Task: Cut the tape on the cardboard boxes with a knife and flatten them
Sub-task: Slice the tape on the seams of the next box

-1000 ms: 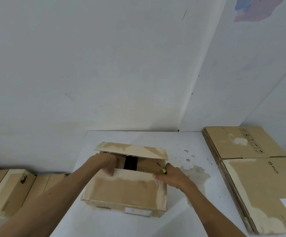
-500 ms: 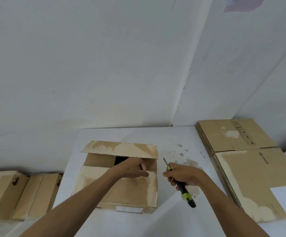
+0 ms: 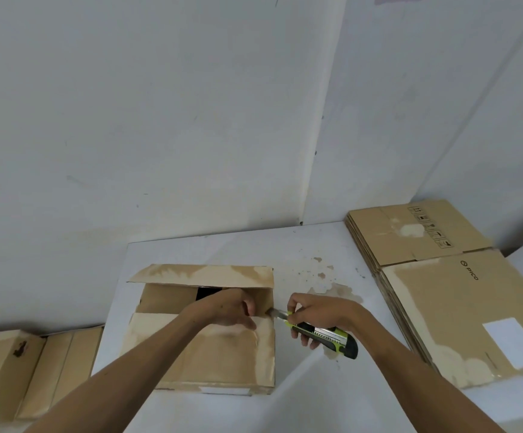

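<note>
The right hand (image 3: 322, 310) is gripping the knife (image 3: 319, 332), blade nearing the left hand (image 3: 232, 309) pinching the box (image 3: 204, 348) flap; a slip could be cutting those fingers.

light: even, soft, bright | shadows: faint | glare: none | focus: slightly soft | edges: wide-angle bowing
</note>
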`<state>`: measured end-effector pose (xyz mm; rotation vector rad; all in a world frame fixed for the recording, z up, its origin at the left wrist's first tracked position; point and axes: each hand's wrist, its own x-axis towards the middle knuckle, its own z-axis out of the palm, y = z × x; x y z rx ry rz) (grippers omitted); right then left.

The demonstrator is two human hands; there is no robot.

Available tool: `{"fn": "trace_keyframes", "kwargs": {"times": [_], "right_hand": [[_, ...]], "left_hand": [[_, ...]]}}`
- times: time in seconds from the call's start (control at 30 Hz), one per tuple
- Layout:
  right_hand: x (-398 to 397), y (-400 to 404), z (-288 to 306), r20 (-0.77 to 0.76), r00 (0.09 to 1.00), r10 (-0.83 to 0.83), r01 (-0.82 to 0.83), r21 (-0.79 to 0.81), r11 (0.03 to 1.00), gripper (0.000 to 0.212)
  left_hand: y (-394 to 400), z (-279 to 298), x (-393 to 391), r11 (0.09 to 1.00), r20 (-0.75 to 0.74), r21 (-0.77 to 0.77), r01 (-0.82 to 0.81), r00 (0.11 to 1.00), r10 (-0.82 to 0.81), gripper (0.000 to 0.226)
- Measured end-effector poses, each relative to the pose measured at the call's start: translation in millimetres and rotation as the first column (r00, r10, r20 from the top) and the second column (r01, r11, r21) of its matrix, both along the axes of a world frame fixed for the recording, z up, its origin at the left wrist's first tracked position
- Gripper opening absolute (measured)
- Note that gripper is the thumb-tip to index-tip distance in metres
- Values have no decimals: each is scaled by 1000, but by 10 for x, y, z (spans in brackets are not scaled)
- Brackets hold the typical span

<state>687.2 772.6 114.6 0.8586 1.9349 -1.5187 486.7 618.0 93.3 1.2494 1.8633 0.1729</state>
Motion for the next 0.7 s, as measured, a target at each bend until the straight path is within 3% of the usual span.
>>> {"fn": "trace_keyframes", "kwargs": {"times": [0.17,0.27,0.47,0.6,0.7], "right_hand": [[-48,7,-111,-26,983,184,-168,288,943,9],[-80,51,-134,-42,966,254,-222,362,905,8],[-86,128,-22,17,920,392,-386,218,896,21],[23,80,-81,-55,970,237,-224,178,958,17],[87,166,-162,-101,995,-10,18,71,997,18]], "left_hand": [[33,66,20,998,-16,-24,53,998,-53,20],[53,75,-5,999,-6,-28,44,999,-44,20],[73,130,-56,997,36,67,-34,999,32,10],[174,310,-298,972,113,169,-160,983,143,14],[248,372,-326,945,67,241,-221,975,210,20]]}}
